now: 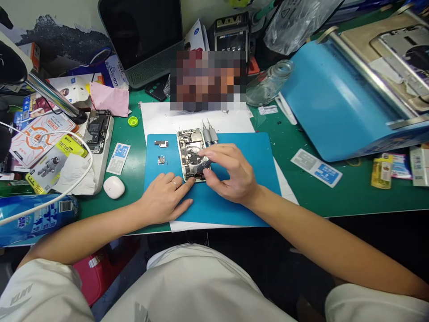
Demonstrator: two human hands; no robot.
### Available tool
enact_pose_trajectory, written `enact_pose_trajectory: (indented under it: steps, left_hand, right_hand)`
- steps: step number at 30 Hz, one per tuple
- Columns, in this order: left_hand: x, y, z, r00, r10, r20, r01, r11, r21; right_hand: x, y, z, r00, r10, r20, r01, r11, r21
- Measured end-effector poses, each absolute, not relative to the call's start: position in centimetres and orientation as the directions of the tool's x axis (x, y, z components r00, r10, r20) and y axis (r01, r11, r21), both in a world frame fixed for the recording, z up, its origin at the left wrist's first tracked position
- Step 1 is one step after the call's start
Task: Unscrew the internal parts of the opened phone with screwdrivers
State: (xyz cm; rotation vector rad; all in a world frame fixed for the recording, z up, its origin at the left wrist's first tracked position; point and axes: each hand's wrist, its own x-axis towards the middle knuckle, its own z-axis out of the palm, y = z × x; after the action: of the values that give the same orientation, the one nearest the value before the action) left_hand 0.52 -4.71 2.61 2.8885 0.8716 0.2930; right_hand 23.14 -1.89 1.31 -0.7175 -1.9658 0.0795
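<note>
The opened smartphone (194, 155), a pale-rimmed slab crowded with metal shields and dark parts, lies on a smooth blue mat (231, 210) right in front of the person. The left hand (166, 197) is laid loosely on the mat, its grip open, the index fingertip touching the phone's lower edge. The right hand (231, 172) pinches a dark grey screwdriver (208, 164) over the phone's lower end; I can't make out its tip.

Two ribbed grey drivers (209, 135) with needle-thin shafts sit just beside the phone's top right. To its left are two small metallic parts (161, 144).

White paper (161, 116) shows under the mat on the green surface (315, 199). A rounded glossy earbud case (114, 187), a clear glass jar (270, 82) and a crinkled plastic bag (298, 27) stand about; behind, the wall (56, 42) is blotched and flaking.
</note>
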Motion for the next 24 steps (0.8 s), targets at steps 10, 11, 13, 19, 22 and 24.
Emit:
enact_pose_trajectory:
  steps: [10, 11, 13, 19, 22, 24]
  left_hand:
    - [0.50, -4.68, 2.62, 0.822, 0.556, 0.122, 0.538, -0.829, 0.151]
    - [0.51, -4.68, 2.62, 0.821, 0.556, 0.130, 0.538, -0.830, 0.150]
    - [0.52, -4.68, 2.63, 0.820, 0.555, 0.142, 0.536, -0.831, 0.150]
    - [0.56, -4.72, 2.74, 0.825, 0.551, 0.125, 0.532, -0.832, 0.156]
    - [0.51, -4.73, 2.76, 0.823, 0.554, 0.122, 0.536, -0.830, 0.154]
    - [0.49, -4.74, 2.75, 0.823, 0.555, 0.117, 0.538, -0.829, 0.153]
  right_hand:
    - [22.94, -2.10, 0.55, -0.326, 0.556, 0.764, 0.376, 0.818, -0.435]
    - [22.92, -2.17, 0.48, -0.314, 0.570, 0.759, 0.372, 0.809, -0.454]
    - [22.92, -2.29, 0.43, -0.280, 0.599, 0.750, 0.370, 0.788, -0.492]
    - [22.95, -2.39, 0.67, -0.232, 0.654, 0.719, 0.355, 0.746, -0.564]
    - [22.93, -2.34, 0.61, -0.232, 0.657, 0.717, 0.344, 0.745, -0.572]
    - [22.93, -2.30, 0.47, -0.239, 0.651, 0.721, 0.345, 0.751, -0.563]
